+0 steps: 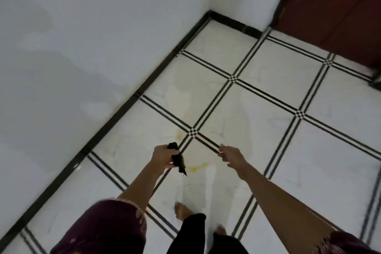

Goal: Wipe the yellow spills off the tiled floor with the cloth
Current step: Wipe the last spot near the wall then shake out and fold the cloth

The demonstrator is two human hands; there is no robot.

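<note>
The cloth (177, 156) is dark, bunched into a narrow roll, and held above the floor in the left hand (164, 156), whose fingers are clenched around its middle; one end sticks up past the knuckles and the other trails down to a point below the palm. It is not in contact with the tiles. Two yellow spills are visible on the tiled floor (268, 97): one small patch (179, 134) just left of a checkered tile junction, above the left hand, and a second curved smear (199, 166) just right of the cloth's lower tip, between the two hands. The right hand (228, 155) is extended over the floor, well apart from the cloth, holding nothing; its fingers appear loosely curled, though motion blur makes the exact posture hard to confirm. The floor is glossy white tile divided by double black lines with small checkered squares at the crossings. Pale streaks run across the tiles around the spills. Both forearms are bare, with dark maroon sleeves (115, 225) at the lower edge. Two bare feet (182, 210) and black trouser legs (191, 233) stand below the spills. A black skirting strip (123, 107) borders the white wall (82, 47) on the left, and a reddish-brown door (338, 6) occupies the upper right corner.
</note>
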